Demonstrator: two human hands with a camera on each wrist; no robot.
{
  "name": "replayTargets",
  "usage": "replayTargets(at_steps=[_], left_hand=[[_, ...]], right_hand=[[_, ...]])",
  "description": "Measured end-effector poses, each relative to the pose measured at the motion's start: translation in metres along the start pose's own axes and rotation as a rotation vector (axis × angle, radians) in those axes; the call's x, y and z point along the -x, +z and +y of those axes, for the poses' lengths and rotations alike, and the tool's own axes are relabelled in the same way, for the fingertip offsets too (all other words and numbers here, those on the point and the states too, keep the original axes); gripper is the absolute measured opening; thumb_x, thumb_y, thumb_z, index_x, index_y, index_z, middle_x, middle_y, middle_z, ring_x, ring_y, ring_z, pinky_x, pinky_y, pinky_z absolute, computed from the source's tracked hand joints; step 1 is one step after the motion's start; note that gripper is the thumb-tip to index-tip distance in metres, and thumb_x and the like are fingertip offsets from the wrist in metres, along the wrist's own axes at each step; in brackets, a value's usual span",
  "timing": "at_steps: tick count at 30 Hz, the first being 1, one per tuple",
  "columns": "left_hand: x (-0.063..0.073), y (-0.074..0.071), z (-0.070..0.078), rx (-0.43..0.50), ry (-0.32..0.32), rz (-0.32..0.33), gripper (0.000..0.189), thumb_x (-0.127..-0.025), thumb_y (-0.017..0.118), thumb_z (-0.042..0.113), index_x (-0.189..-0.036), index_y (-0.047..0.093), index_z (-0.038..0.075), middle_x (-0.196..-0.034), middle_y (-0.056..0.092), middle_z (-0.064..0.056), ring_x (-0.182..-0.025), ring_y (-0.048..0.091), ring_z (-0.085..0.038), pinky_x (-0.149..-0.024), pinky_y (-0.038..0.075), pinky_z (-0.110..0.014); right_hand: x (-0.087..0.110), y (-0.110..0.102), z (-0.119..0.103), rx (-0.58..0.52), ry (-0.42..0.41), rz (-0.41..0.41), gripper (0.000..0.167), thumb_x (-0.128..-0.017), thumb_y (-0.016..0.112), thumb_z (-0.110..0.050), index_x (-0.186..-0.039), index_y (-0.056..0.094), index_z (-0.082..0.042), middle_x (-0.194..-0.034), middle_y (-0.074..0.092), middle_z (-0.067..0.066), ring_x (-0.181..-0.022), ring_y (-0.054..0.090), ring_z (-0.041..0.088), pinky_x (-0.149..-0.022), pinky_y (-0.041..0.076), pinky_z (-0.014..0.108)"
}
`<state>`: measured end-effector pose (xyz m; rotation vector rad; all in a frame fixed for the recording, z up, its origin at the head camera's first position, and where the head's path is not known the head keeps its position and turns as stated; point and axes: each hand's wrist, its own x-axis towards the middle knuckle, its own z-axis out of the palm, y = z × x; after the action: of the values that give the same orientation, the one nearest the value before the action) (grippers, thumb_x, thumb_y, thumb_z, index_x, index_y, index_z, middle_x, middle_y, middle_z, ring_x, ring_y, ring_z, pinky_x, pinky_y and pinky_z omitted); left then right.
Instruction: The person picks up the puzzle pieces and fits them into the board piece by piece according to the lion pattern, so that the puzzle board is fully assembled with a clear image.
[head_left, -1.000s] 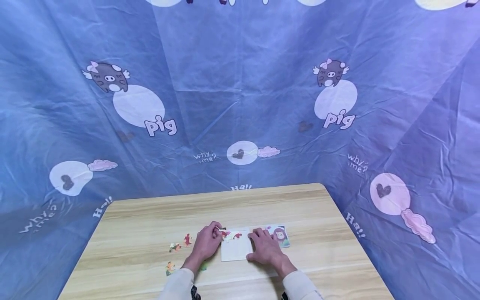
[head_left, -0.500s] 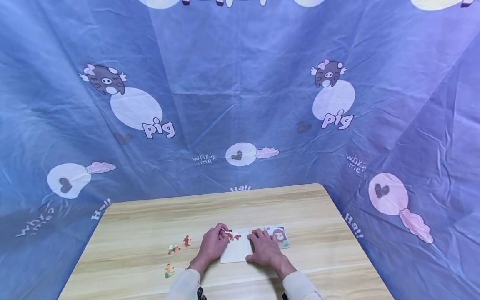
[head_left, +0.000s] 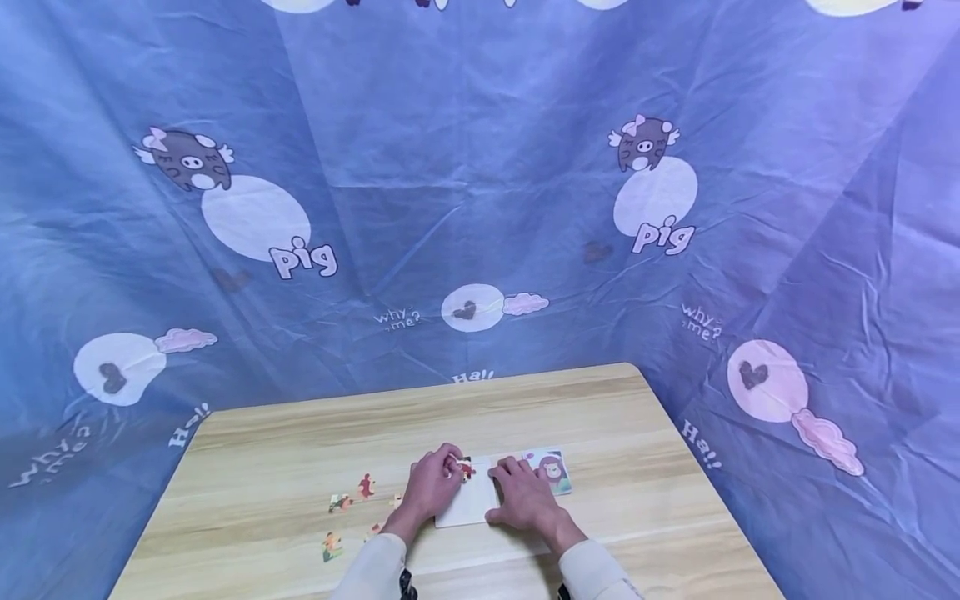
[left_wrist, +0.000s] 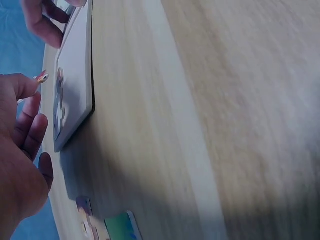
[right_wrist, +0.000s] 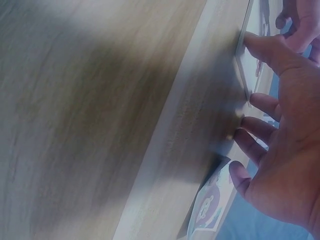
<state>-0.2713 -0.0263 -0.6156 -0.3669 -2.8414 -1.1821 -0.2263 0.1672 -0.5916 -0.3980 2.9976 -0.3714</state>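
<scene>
A white puzzle board point(head_left: 463, 508) lies flat between the two hands, with a few reddish pieces point(head_left: 467, 468) along its far edge. My left hand point(head_left: 433, 485) is over the board's far left part. Its thumb and index finger pinch a small puzzle piece point(left_wrist: 43, 78), mostly hidden, just above the surface. At the right side of the board, my right hand point(head_left: 527, 498) holds it, thumb by the near corner and index finger by the far one. The right hand's other fingers bend over the table beside the board.
A card with a lion picture point(head_left: 553, 472) lies right of the right hand. Several loose puzzle pieces point(head_left: 366, 486) are scattered on the wooden table point(head_left: 247, 467) at left. A blue patterned cloth point(head_left: 390, 200) hangs behind the table.
My left hand has shifted slightly right over the board, uncovering loose pieces near the left wrist. My right hand stays at the board's right edge. The head view has turned a little.
</scene>
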Motion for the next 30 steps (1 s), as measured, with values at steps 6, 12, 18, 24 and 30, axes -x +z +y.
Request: replayTargets(at_steps=[6,12,18,24,30], left_hand=[[-0.002,0.005,0.003,-0.034,0.020,-0.012,0.018,-0.081,0.064,0.016,-0.096,0.062,0.026,-0.068,0.054,0.017,-0.072,0.049,-0.005,-0.081,0.036,-0.037],[-0.003,0.007,0.004,-0.030,0.019,-0.031,0.018,-0.081,0.065,0.016,-0.096,0.062,0.025,-0.072,0.058,0.016,-0.075,0.052,-0.007,-0.081,0.036,-0.037],[-0.004,0.009,0.005,-0.033,-0.001,-0.058,0.017,-0.083,0.064,0.018,-0.098,0.062,0.026,-0.074,0.059,0.016,-0.080,0.056,-0.012,-0.083,0.035,-0.038],[-0.007,0.012,0.006,-0.048,0.012,-0.052,0.015,-0.083,0.063,0.019,-0.097,0.062,0.026,-0.075,0.060,0.016,-0.078,0.053,-0.009,-0.081,0.033,-0.035],[-0.007,0.017,0.004,-0.063,0.059,-0.013,0.015,-0.081,0.065,0.018,-0.095,0.063,0.025,-0.072,0.060,0.014,-0.075,0.049,-0.007,-0.076,0.028,-0.033]], right_hand=[[0.000,0.000,0.002,0.008,-0.012,0.002,0.074,-0.066,0.077,-0.054,-0.128,0.059,-0.016,-0.131,0.056,0.006,-0.114,0.054,0.028,-0.090,0.041,0.052],[-0.001,0.001,0.002,0.012,-0.008,-0.002,0.073,-0.068,0.076,-0.055,-0.129,0.058,-0.018,-0.132,0.055,0.004,-0.115,0.054,0.027,-0.090,0.041,0.051],[-0.003,0.001,0.001,0.020,-0.006,-0.009,0.072,-0.069,0.075,-0.055,-0.129,0.058,-0.019,-0.133,0.055,0.004,-0.115,0.053,0.026,-0.091,0.041,0.050],[-0.004,0.000,-0.001,0.034,0.009,-0.022,0.072,-0.069,0.075,-0.055,-0.129,0.058,-0.020,-0.134,0.054,0.003,-0.116,0.053,0.026,-0.092,0.040,0.050],[-0.005,0.001,-0.001,0.032,0.010,-0.017,0.073,-0.067,0.076,-0.055,-0.128,0.059,-0.019,-0.132,0.055,0.004,-0.114,0.053,0.026,-0.089,0.041,0.049]])
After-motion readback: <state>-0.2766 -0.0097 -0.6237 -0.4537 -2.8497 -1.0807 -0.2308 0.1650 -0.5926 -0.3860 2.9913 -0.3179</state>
